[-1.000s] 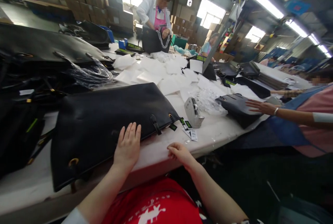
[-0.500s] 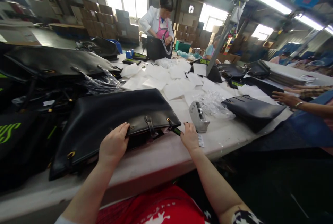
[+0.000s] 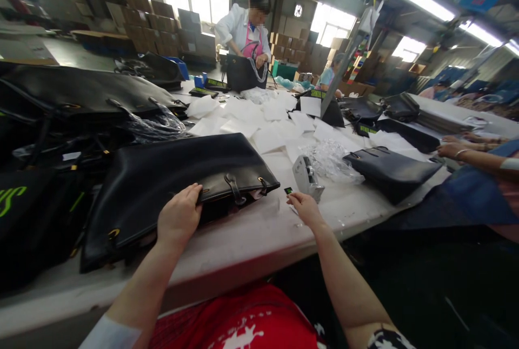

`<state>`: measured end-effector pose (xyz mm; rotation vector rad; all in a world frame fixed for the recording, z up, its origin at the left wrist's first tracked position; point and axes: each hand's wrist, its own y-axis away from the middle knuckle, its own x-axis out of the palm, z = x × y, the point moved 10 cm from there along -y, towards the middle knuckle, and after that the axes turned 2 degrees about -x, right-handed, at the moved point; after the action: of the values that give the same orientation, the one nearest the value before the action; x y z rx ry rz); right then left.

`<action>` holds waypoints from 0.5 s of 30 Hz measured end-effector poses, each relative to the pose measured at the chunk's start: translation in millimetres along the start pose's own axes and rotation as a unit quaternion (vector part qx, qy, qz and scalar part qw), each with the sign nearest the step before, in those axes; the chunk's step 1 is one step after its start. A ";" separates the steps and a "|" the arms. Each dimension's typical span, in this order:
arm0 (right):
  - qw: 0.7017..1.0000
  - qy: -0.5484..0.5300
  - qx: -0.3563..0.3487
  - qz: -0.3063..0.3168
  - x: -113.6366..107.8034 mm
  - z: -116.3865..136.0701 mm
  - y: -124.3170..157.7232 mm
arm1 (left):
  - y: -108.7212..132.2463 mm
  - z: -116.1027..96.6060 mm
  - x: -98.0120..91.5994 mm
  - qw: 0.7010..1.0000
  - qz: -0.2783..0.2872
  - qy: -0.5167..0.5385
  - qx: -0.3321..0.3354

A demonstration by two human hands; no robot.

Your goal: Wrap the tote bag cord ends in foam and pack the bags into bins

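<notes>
A large black leather handbag (image 3: 170, 176) lies flat on the white table (image 3: 251, 235) in front of me. My left hand (image 3: 178, 218) grips its near top edge, fingers curled over the rim and lifting it slightly open. My right hand (image 3: 303, 205) is just right of the bag, pinching a small black and green tag (image 3: 288, 190) at its fingertips. A grey tape dispenser (image 3: 306, 176) stands just beyond that hand.
More black bags (image 3: 77, 94) are piled at the left. White paper sheets (image 3: 259, 122) and crumpled clear plastic (image 3: 330, 159) cover the table's middle. Another black bag (image 3: 389, 170) lies at the right by a co-worker's arm (image 3: 466, 154). A person (image 3: 243, 30) handles a bag at the far end.
My left hand went from lying flat on the bag to gripping its edge. My right hand moved up from the table edge to the tags and now holds one.
</notes>
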<state>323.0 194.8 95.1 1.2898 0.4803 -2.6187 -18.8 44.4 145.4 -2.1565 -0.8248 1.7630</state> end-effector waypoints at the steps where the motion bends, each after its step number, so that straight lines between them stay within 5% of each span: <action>1: 0.999 -0.046 -0.002 -0.002 -5.2 0.7 2.4 | 0.0 -0.6 6.1 1.000 0.014 0.002 0.002; 4: 0.982 -0.186 -0.008 -0.012 -22.1 7.2 10.9 | 4.6 -4.9 22.7 0.998 0.054 0.014 0.009; 7: 0.974 -0.225 -0.018 0.014 -28.7 28.8 24.2 | 16.2 -28.1 15.6 0.996 0.062 0.058 0.033; 11: 0.967 -0.201 -0.045 0.151 0.4 82.7 55.9 | 46.1 -99.8 -15.5 0.966 0.082 0.203 0.134; 13: 0.950 -0.199 -0.076 0.227 21.7 112.0 76.1 | 61.9 -130.0 -16.4 0.941 0.129 0.267 0.161; 15: 0.933 -0.212 -0.102 0.272 36.9 132.3 91.7 | 72.4 -138.9 -4.1 0.922 0.181 0.316 0.130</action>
<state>231.0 60.5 122.4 0.6376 0.2615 -2.2058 133.2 6.2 145.7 -2.5532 -0.0305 1.0748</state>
